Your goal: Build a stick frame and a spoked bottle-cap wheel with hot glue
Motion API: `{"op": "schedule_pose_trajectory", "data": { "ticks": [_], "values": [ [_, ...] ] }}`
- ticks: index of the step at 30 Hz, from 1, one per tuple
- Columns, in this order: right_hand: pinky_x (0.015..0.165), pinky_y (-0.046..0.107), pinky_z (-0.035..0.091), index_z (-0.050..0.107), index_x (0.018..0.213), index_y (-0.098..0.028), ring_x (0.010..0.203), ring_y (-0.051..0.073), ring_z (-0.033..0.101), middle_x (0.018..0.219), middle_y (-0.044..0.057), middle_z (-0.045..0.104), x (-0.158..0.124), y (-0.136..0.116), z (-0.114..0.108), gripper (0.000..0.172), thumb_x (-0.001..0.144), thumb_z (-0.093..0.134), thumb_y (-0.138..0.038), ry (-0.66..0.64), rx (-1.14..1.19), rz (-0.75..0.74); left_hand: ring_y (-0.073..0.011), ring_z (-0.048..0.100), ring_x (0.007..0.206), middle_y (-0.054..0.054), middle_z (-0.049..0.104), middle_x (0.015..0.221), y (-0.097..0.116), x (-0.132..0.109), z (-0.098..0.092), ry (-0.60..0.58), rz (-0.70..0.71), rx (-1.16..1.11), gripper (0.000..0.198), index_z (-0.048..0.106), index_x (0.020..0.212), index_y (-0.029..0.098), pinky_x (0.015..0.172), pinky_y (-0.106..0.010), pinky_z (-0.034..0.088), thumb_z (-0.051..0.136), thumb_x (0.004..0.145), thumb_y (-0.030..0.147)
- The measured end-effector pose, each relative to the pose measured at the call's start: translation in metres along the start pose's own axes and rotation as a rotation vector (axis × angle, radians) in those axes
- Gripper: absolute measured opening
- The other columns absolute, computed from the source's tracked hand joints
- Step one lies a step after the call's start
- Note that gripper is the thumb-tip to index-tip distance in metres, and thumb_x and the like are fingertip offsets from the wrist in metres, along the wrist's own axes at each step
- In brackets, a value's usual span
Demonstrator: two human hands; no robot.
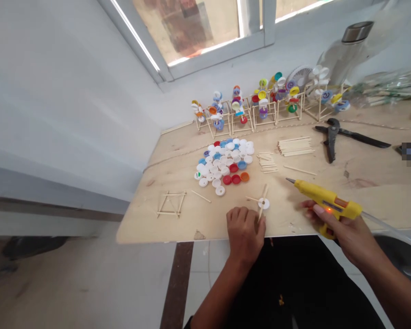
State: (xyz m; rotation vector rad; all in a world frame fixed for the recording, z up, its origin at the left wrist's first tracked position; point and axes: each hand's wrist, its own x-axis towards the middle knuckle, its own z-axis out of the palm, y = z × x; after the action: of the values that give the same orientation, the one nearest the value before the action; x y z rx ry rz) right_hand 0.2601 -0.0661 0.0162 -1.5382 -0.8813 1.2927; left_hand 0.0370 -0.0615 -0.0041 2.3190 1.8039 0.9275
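In my right hand [342,228] is a yellow glue gun [324,196], its nozzle pointing left over the table and a small orange light glowing on its side. Near the front edge, my left hand [245,230] rests with fingers curled, thumb and fingers at the lower end of a small wooden-stick piece. That stick piece [261,209] has several thin arms around a white disc [264,204] with a dark centre. Beyond it lies a pile of bottle caps [222,160], mostly white, some blue, red and orange. To the left, a square stick frame [171,204] lies flat.
Short sticks [267,162] and longer sticks [295,146] lie right of the caps. Black-handled pliers [334,135] sit further right. Along the wall stand several stick-and-cap models [239,112], a small fan [299,75] and a metal-lidded bottle [342,59]. A cord [178,157] crosses the table.
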Motion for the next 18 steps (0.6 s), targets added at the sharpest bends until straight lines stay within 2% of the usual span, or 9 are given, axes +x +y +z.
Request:
{"op": "schedule_pose_trajectory", "data": {
  "ticks": [5, 10, 15, 18],
  "values": [
    [0.072, 0.022, 0.056, 0.071, 0.094, -0.021, 0.081, 0.018, 0.067, 0.104, 0.007, 0.071, 0.002, -0.002, -0.017, 0.044, 0.062, 0.077, -0.049, 0.094, 0.048, 0.016, -0.0198, 0.050, 0.076, -0.003, 0.059, 0.073, 0.006, 0.006, 0.007, 0.010, 0.008, 0.005, 0.013, 0.054, 0.070, 0.019, 0.076, -0.035, 0.038, 0.061, 0.081, 0.016],
    [0.071, 0.021, 0.057, 0.071, 0.092, -0.022, 0.079, 0.016, 0.067, 0.102, 0.005, 0.072, 0.002, -0.006, -0.026, 0.043, 0.060, 0.079, -0.048, 0.166, 0.110, 0.029, -0.0190, 0.051, 0.078, -0.002, 0.060, 0.077, 0.003, 0.014, 0.012, -0.034, 0.089, -0.053, 0.012, 0.058, 0.073, 0.019, 0.080, -0.036, 0.038, 0.060, 0.085, 0.018],
    [0.075, 0.014, 0.054, 0.071, 0.094, -0.023, 0.084, 0.014, 0.067, 0.099, 0.002, 0.073, 0.002, -0.011, -0.030, 0.039, 0.064, 0.077, -0.047, 0.203, 0.084, 0.027, -0.0184, 0.053, 0.082, -0.003, 0.062, 0.081, -0.009, 0.038, 0.010, -0.158, 0.272, -0.029, 0.009, 0.065, 0.082, 0.021, 0.080, -0.035, 0.040, 0.059, 0.084, 0.014],
    [0.074, 0.015, 0.054, 0.072, 0.093, -0.022, 0.083, 0.015, 0.067, 0.095, 0.002, 0.073, 0.004, -0.011, -0.031, 0.039, 0.063, 0.078, -0.046, 0.222, 0.107, 0.043, -0.0199, 0.055, 0.089, -0.005, 0.064, 0.092, -0.012, 0.053, 0.009, -0.131, 0.286, -0.006, 0.021, 0.066, 0.096, 0.023, 0.081, -0.036, 0.041, 0.054, 0.085, 0.009]
  ]
}}
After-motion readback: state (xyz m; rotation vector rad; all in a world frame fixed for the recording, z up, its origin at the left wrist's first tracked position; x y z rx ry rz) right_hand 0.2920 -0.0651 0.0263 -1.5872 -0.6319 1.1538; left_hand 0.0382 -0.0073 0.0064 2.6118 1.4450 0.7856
